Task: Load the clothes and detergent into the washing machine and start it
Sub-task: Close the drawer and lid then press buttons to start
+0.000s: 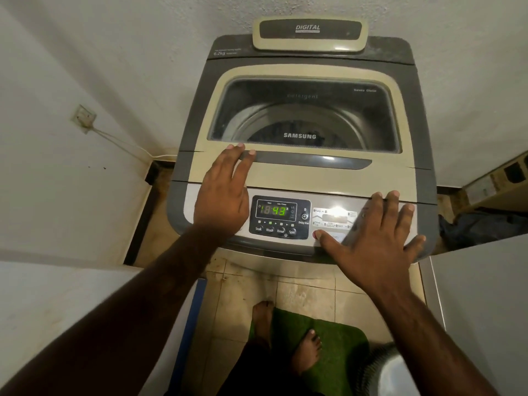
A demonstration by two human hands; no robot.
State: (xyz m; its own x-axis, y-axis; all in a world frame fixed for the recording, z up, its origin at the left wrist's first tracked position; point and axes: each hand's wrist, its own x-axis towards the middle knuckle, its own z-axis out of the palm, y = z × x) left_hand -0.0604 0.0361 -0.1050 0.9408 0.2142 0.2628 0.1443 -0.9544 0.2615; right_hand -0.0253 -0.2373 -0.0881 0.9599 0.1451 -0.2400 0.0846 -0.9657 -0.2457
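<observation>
A washer (pixel 420 115) is seen in the upper middle of the frame, its lid (pixel 314 178) shut; dark clothes (pixel 274 130) are made out through the glass. The left hand (pixel 223 195) is laid flat on the lid's front left, fingertips at the left end of the handle (pixel 314 162). The right hand (pixel 374 241) is spread over the right of the panel, its thumb (pixel 328 238) beside a red button (pixel 315 234). On the display (pixel 275 210), 18:43 is shown in green. At the bottom, bare feet (pixel 307 350) are seen at a green mat (pixel 334 338).

Glare blots the program labels (pixel 335 217) at 3 o'clock; the right hand (pixel 374 247) hides whatever lies beside them. Clothes (pixel 271 131) under the tinted lid (pixel 303 174) are just dark shapes.
</observation>
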